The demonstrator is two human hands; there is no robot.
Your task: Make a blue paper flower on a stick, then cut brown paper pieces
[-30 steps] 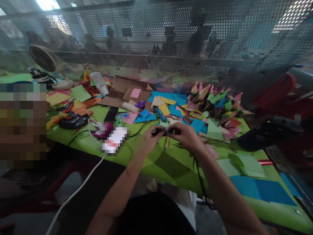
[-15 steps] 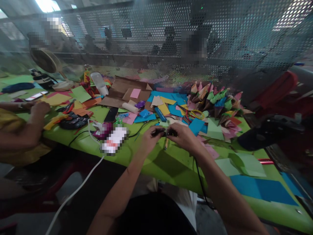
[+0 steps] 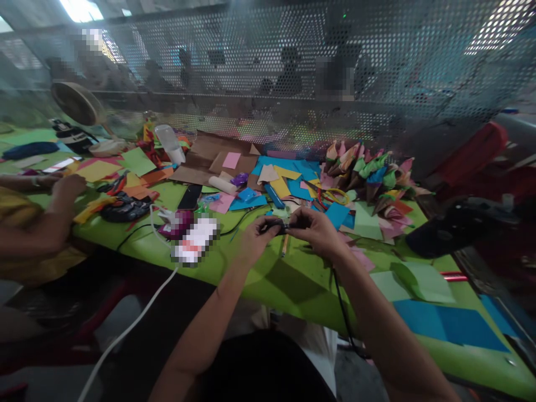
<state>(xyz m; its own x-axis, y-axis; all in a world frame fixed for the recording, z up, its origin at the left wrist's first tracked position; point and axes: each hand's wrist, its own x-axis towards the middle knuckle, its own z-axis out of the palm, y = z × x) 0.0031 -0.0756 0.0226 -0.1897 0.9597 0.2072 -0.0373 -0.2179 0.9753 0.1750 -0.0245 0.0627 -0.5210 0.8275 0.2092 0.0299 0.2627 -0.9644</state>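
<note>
Above the green table (image 3: pixel 234 268), my left hand (image 3: pixel 259 234) is closed around a small dark piece (image 3: pixel 281 224), too small to make out its kind. Against its right end press the closed fingertips of my right hand (image 3: pixel 314 230); fingers partly cover the piece. A pencil (image 3: pixel 285 245) lies just below the hands. Beside my right forearm hangs a black cable (image 3: pixel 344 312) over the table edge; its upper end is hidden. Bits of coloured paper (image 3: pixel 337 215) lie close beyond my right hand.
Left of my hands lie a lit phone (image 3: pixel 196 240), a purple packet (image 3: pixel 178 224) and a dark phone (image 3: pixel 190 196). Paper cones (image 3: pixel 372 173) stand at the back right, with a dark tool (image 3: pixel 456 226) nearby. At far left is another person's hand (image 3: pixel 69 187).
My right fingers have shifted and bent a little differently at the dark piece. More of the piece shows between the hands. Both arms stay nearly in place.
</note>
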